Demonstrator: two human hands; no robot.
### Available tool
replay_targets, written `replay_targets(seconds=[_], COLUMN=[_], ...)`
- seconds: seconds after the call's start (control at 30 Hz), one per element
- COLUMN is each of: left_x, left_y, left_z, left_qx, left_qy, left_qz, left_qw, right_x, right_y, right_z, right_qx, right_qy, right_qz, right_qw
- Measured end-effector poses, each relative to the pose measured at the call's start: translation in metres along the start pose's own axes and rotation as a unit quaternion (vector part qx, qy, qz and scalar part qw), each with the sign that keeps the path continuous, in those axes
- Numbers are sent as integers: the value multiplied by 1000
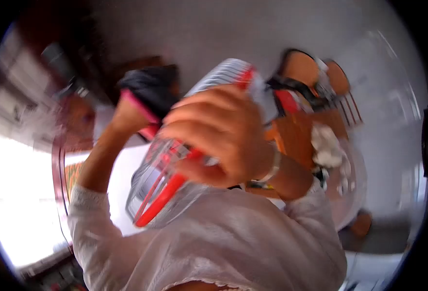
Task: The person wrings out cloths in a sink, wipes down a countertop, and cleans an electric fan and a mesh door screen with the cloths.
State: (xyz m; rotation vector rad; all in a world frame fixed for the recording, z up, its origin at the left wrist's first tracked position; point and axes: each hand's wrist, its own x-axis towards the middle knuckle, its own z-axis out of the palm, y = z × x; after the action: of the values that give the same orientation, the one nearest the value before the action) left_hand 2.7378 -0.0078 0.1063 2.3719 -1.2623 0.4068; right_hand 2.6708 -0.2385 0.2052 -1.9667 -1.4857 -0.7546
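Note:
My right hand [223, 133], blurred by motion, is closed around a clear plastic container [218, 75] with ribbed sides. A red strip [161, 200], like a handle or rim, runs along its lower part. My left hand [132, 112] is on the far side of the container, covered from the wrist up by a dark cloth [151, 89] with a pink edge. Its fingers are hidden, and whether the cloth is worn or held is unclear. Both hands are raised in front of my chest, close together.
Chairs with tan seats [298, 70] stand at the upper right, beside an orange-brown wooden surface [294, 140]. A crumpled white item [326, 145] lies there. A bright window [20, 194] fills the left side.

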Motion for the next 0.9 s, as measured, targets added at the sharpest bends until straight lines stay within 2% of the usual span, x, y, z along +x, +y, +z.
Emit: replay_targets(seconds=[0.03, 0.1, 0.17, 0.3, 0.33, 0.5, 0.63, 0.77, 0.9], left_x=[8, 11, 10, -25, -36, -75, -75, -74, -75], left_y=[-5, -13, -6, 36, 45, 85, 92, 91, 91], left_z=[4, 9, 12, 36, 44, 82, 91, 95, 95], left_qx=[19, 42, 49, -8, -26, -91, -108, -112, -116], left_qy=[-15, 33, 110, 199, 198, 147, 130, 119, 112], left_qz=[-11, -60, -111, -201, -225, -313, -335, -340, -352], left_qw=[1000, 997, 986, 959, 954, 934, 927, 926, 922], right_x=[-4, -10, -14, -21, -21, -21, -23, -21, -20], right_y=[0, 0, 1, 8, 10, 11, 11, 15, 7], right_z=[2, 11, 0, 7, 9, 12, 7, 13, 18], right_qx=[14, 26, 46, 42, 35, 36, -1, 10, 12], right_qy=[21, 85, 48, 119, 149, 124, 100, 150, 121], right_qz=[5, -1, 9, 2, -8, -16, -16, -10, -2], right_qw=[1000, 996, 998, 992, 988, 991, 995, 989, 993])
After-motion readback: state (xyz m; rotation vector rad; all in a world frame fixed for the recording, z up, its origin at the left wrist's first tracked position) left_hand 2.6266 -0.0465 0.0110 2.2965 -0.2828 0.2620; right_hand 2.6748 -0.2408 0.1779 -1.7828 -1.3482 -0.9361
